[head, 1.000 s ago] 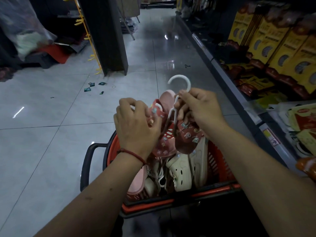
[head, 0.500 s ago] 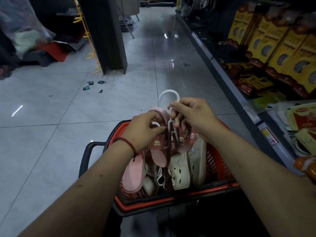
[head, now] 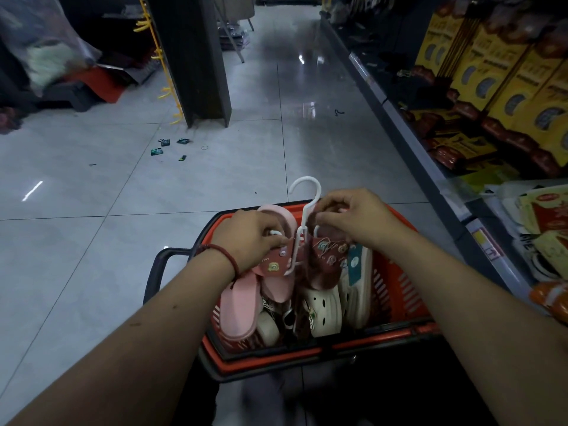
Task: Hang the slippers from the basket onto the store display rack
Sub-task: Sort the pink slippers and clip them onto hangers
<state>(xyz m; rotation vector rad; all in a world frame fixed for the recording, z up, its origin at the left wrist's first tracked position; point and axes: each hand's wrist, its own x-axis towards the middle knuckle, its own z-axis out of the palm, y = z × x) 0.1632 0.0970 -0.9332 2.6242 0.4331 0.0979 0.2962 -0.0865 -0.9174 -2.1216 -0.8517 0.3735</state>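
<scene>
A red shopping basket [head: 399,290] on the floor in front of me is packed with several slippers, pink, cream and dark red. A white plastic hanger [head: 302,210] stands upright over it, hook up. My left hand [head: 249,238] grips the pink slipper [head: 275,265] on the hanger's left arm. My right hand [head: 350,215] grips the dark red slipper [head: 325,265] with cartoon charms on the right arm. A cream clog [head: 322,312] lies below them in the basket.
Grey tiled aisle floor [head: 123,256] stretches ahead. A shelf unit [head: 430,167] with yellow boxed goods runs along the right. A dark pillar [head: 196,56] with a yellow hook rack [head: 163,72] stands far left. Small wrappers [head: 167,146] litter the floor.
Both hands and the hanger with its slippers have dropped from chest height down over the basket, and the two slippers have spread apart on the hanger's arms.
</scene>
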